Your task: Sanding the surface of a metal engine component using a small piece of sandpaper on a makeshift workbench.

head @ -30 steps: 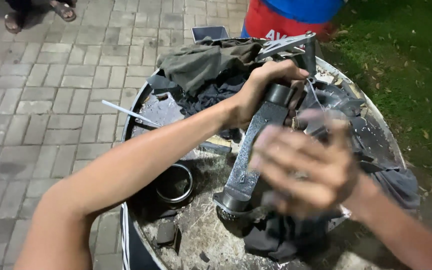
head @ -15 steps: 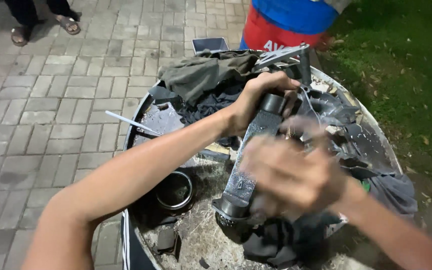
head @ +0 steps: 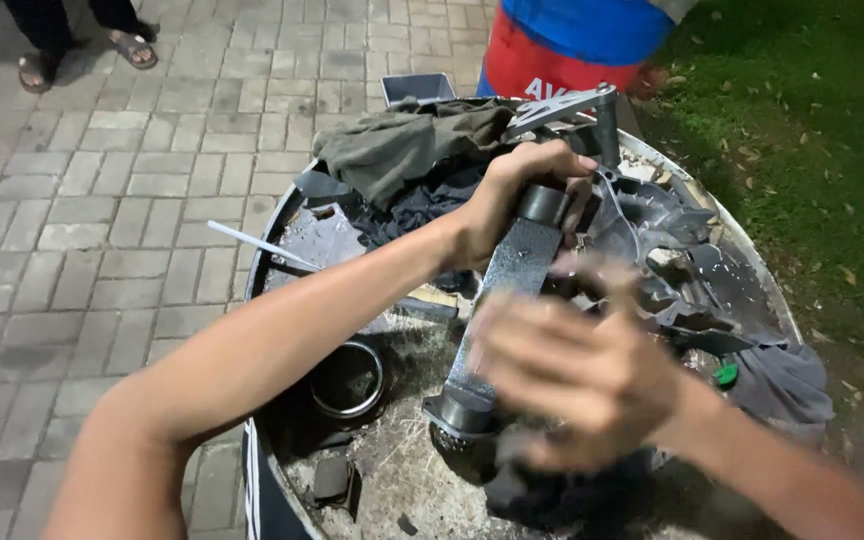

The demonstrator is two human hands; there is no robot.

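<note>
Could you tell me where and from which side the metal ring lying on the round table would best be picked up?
The metal ring lies flat and open-side up on the round table, left of the grey metal arm that the left hand holds. Probably best from straight above: fingers pinching its rim, one inside and one outside, on the left edge, away from the arm.
</note>
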